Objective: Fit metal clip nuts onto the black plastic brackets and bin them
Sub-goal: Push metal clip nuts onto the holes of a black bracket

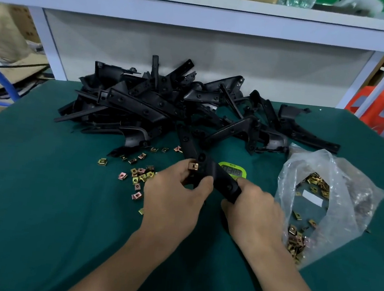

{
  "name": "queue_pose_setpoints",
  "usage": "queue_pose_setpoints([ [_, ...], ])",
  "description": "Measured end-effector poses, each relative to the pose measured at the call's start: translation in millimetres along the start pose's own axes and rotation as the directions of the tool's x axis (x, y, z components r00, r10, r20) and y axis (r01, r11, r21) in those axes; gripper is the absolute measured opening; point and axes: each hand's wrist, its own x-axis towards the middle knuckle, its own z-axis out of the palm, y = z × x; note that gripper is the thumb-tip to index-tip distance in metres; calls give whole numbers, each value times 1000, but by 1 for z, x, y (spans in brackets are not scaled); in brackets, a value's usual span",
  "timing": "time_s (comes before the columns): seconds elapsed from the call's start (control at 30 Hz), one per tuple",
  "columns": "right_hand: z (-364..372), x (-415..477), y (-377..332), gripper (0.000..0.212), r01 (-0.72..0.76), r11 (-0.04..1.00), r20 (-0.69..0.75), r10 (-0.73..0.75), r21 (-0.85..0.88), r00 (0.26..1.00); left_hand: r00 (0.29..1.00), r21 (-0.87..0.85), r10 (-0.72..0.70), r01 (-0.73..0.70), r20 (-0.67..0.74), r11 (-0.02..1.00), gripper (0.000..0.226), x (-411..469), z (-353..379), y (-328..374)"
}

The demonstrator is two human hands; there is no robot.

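Observation:
A long black plastic bracket (210,169) is held above the green table between both hands. My right hand (254,207) grips its near end. My left hand (176,191) pinches a brass-coloured clip nut (193,166) against the bracket's left edge, thumb curled onto the bracket. Several loose clip nuts (138,175) lie scattered on the table left of my left hand. A big heap of black brackets (167,104) lies behind.
A clear plastic bag (339,186) holding many clip nuts lies open at the right. A green digital timer (233,171) sits behind the held bracket. The table (36,199) is covered in green cloth. A white shelf frame (201,14) stands at the back.

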Motion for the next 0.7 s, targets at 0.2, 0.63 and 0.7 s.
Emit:
queue_pose_setpoints([
  [0.2, 5, -7, -10, 28, 77, 989, -76, -88, -129, 993, 997, 91, 9, -2, -73, 996, 28, 5, 0, -6],
  [0.63, 6, -1, -1, 17, -2, 974, -6, 3, 226, 1000, 975, 243, -111, 62, 193, 968, 13, 70, -92, -34],
  [0.7, 8, -2, -2, 21, -9, 973, 9, 7, 230, 1000, 849, 400, -236, 32, 472, 916, 9, 73, -108, -39],
])
